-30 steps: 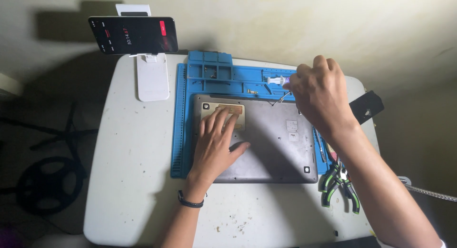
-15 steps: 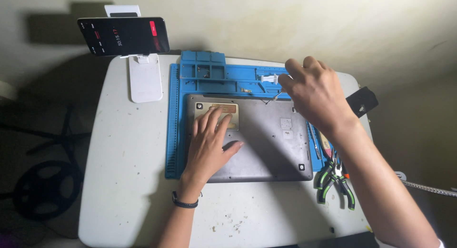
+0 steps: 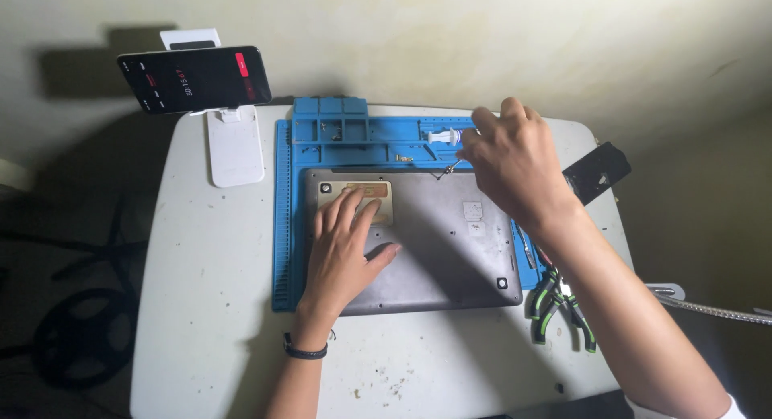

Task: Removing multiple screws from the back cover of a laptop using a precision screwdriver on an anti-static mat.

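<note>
A grey laptop (image 3: 438, 242) lies bottom-up on a blue repair mat (image 3: 289, 218) on a white table. My left hand (image 3: 346, 254) rests flat on the left part of the laptop's underside, fingers spread, partly over a tan label. My right hand (image 3: 511, 162) hovers over the laptop's far right corner, fingers pinched on a thin metal tool (image 3: 445, 171) whose tip points at the laptop's back edge. A small white bottle (image 3: 442, 136) lies on the mat just left of that hand.
A phone on a white stand (image 3: 233, 141) stands at the table's far left. Green-handled pliers (image 3: 559, 306) lie right of the laptop. A black object (image 3: 597, 171) sits at the right edge. Small screws lie in the mat's tray compartments (image 3: 330, 129).
My right hand has shifted left along the laptop's back edge. My left hand stays flat on the laptop.
</note>
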